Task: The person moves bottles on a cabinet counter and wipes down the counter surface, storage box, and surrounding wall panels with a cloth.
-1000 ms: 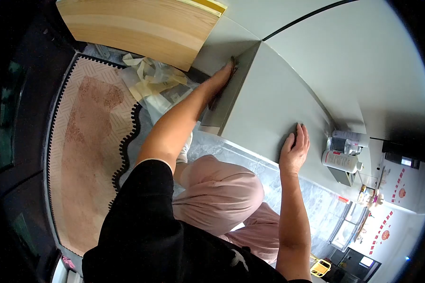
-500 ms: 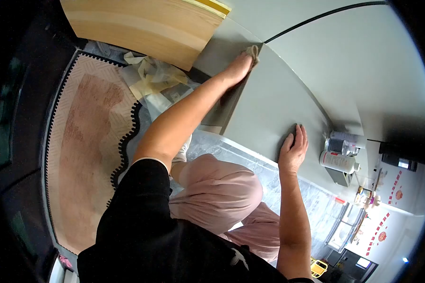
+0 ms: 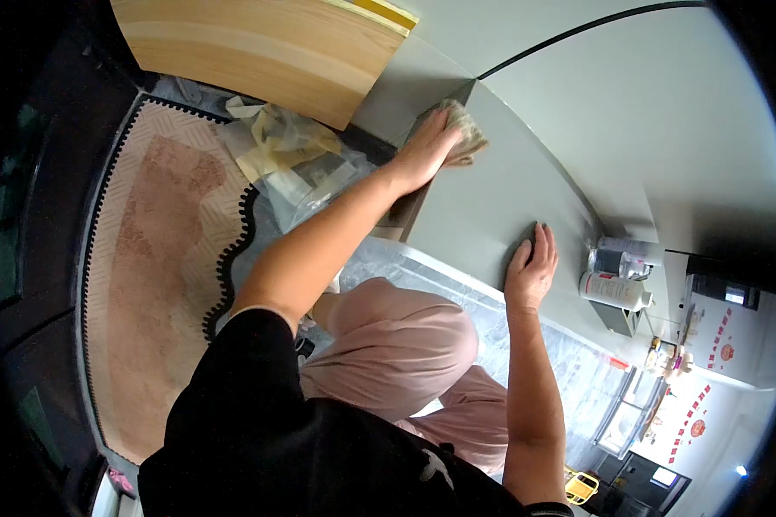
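My left hand [image 3: 424, 153] is closed on a folded greyish-brown cloth [image 3: 467, 138]. The cloth lies against the top of a low grey cabinet [image 3: 500, 194], close to its far left end. Palm down on the same cabinet top rests my right hand [image 3: 531, 269], with its fingers apart and nothing in it. Beyond the right hand stands a white bottle [image 3: 614, 291] with a red-marked label, with clear containers [image 3: 621, 263] beside it.
A wooden board [image 3: 267, 52] leans at the upper left. Under it lies clear plastic sheeting [image 3: 297, 164] with yellowish strips. A brown-and-beige doormat [image 3: 159, 276] covers the floor at left, by a dark door [image 3: 26, 258]. Grey marbled tiles [image 3: 388, 267] run beneath the cabinet's edge.
My left hand has drawn the cloth back from the cabinet's far corner toward me, and more of the cloth now shows on the top. The right hand stays nearly in place.
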Available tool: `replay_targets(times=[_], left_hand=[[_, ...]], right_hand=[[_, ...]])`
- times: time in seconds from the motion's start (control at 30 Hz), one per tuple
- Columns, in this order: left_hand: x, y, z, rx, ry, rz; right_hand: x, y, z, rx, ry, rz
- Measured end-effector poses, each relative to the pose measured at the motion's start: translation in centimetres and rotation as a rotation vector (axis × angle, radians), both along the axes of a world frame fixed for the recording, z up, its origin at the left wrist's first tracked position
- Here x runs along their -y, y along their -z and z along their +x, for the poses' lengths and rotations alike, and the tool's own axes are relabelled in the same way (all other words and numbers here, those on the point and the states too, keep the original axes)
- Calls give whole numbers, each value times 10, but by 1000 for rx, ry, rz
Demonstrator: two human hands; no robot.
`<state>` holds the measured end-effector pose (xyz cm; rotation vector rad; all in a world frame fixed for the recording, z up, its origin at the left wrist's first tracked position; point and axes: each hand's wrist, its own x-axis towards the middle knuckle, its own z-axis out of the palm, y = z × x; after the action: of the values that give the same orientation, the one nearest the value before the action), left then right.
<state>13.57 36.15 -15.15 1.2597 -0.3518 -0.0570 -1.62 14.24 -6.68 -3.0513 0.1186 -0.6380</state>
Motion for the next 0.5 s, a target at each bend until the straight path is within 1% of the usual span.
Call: replay_targets(times=[0.03, 0.1, 0.17, 0.23, 0.27, 0.33, 0.4, 0.47, 0.5], left_hand=[[-9, -3, -23, -16, 22, 28], [-22, 3, -76, -156, 105, 69], [-28, 22, -114, -272, 123, 77], [-30, 36, -124, -136, 87, 75], [-28, 41, -117, -144, 89, 73], [-24, 33, -87, 11, 57, 121], [-16, 33, -45, -76, 86, 74], [-16, 13, -24, -192, 69, 42], [-21, -5, -25, -365, 123, 31]], right_hand=[[0, 2, -1, 10, -12, 4], [-2, 2, -1, 18, -24, 13], [-2, 0, 1, 31, -33, 14], [-3, -1, 0, 30, -36, 15], [-1, 0, 0, 23, -35, 14], [1, 2, 0, 43, -53, -15], [-2, 1, 0, 27, -36, 24], [0, 2, 0, 22, -10, 20], [1, 2, 0, 17, -3, 18]])
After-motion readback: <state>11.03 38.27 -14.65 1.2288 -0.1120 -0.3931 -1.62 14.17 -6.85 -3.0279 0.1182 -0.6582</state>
